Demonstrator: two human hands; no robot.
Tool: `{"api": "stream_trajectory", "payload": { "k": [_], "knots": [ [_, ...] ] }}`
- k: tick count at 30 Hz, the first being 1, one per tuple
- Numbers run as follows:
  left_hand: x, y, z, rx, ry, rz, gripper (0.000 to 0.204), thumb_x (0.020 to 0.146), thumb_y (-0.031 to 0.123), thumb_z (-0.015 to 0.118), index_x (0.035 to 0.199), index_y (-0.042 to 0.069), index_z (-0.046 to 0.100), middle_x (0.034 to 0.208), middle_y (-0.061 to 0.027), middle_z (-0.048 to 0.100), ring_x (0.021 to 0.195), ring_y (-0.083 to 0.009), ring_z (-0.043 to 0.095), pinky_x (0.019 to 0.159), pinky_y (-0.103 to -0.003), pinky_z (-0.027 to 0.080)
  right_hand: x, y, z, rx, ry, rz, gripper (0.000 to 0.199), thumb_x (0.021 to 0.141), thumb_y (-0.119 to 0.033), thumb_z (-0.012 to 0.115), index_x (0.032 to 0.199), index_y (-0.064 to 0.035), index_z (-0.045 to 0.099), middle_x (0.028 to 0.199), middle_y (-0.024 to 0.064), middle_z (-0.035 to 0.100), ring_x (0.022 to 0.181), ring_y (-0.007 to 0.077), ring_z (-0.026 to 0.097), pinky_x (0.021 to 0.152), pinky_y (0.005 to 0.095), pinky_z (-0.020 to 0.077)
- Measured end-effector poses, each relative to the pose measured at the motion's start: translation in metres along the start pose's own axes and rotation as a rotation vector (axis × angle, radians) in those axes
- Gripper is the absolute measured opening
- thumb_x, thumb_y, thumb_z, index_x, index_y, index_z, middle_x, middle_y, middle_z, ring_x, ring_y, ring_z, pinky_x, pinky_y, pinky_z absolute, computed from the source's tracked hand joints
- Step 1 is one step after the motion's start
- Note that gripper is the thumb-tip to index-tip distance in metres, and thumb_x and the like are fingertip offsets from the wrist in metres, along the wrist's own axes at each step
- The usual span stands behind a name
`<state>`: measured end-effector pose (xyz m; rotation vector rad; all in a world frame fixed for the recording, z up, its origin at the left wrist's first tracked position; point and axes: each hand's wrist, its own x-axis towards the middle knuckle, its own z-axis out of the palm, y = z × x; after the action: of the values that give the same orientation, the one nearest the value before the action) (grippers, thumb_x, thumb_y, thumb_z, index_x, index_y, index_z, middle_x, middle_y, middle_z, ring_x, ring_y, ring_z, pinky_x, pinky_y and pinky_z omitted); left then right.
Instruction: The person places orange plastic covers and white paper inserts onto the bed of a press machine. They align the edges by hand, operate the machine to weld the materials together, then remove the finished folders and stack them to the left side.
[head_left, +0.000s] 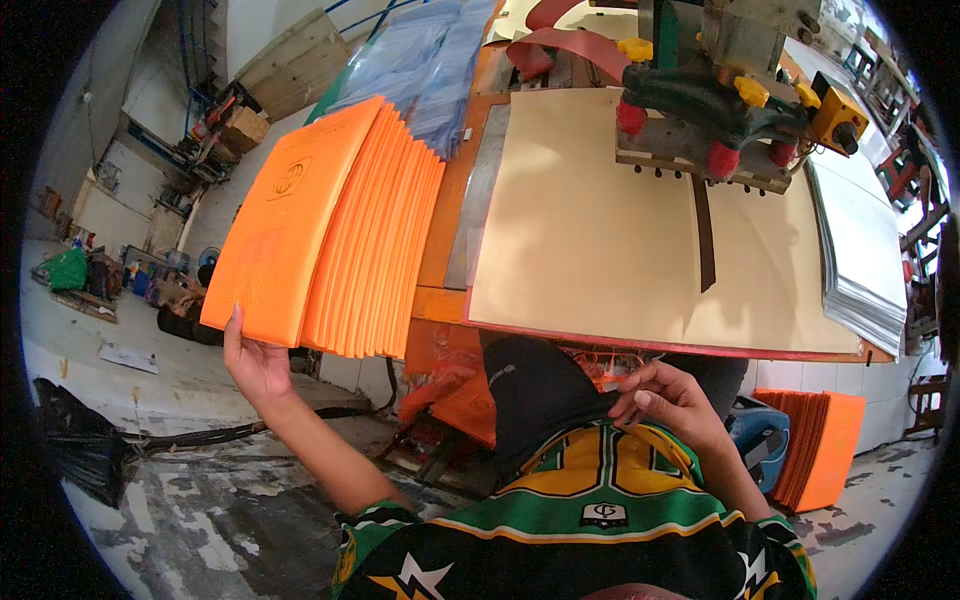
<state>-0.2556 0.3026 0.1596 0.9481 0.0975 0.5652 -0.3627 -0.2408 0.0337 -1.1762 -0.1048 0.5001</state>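
Note:
My left hand (255, 362) grips the lower edge of a fanned stack of bright orange folders (330, 225) and holds it up to the left of the work table. My right hand (672, 400) rests against my chest, its fingers curled on the black cloth (535, 390) that hangs over my green, yellow and black shirt. A beige work plate (590, 230) lies flat on the table ahead, between the two hands and farther away.
A press head (735, 110) with yellow and red knobs hangs over the plate's far right. A stack of clear grey sheets (865, 250) lies at the right. More orange folders (815, 445) stand on the floor, lower right. Black bag (80, 440) at left.

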Motion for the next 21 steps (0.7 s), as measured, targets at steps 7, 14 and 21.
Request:
{"api": "stream_trajectory", "payload": {
  "k": [7,14,21],
  "knots": [
    [0.0,0.0,-0.005,0.004,-0.03,-0.046,0.038,0.104,0.014,0.064,0.136,-0.005,0.06,0.138,-0.0172,0.067,0.122,-0.0292,0.069,0.103,-0.046,0.06,0.0,0.002,-0.001,-0.008,0.007,0.008,0.028,0.109,-0.024,0.063,0.124,-0.0011,0.061,0.109,0.0165,0.077,0.102,0.0219,0.074,0.085,0.0342,0.0585],
    [-0.017,-0.003,0.015,0.129,0.067,0.028,0.043,0.108,0.023,0.062,0.14,-0.005,0.057,0.134,-0.0147,0.069,0.122,-0.024,0.068,0.103,-0.04,0.059,-0.001,0.004,-0.001,-0.001,0.014,0.012,0.028,0.108,-0.023,0.064,0.125,-0.0006,0.06,0.109,0.0169,0.076,0.102,0.022,0.074,0.087,0.0342,0.058],
    [-0.052,0.013,-0.002,0.504,0.092,0.059,0.037,0.106,0.036,0.067,0.124,0.003,0.064,0.102,-0.0026,0.07,0.087,-0.0092,0.065,0.067,-0.024,0.048,-0.004,0.007,-0.005,-0.02,0.005,0.011,0.026,0.108,-0.02,0.063,0.126,-0.0007,0.06,0.109,0.0168,0.076,0.102,0.0217,0.073,0.089,0.0344,0.0575]
  ]
}}
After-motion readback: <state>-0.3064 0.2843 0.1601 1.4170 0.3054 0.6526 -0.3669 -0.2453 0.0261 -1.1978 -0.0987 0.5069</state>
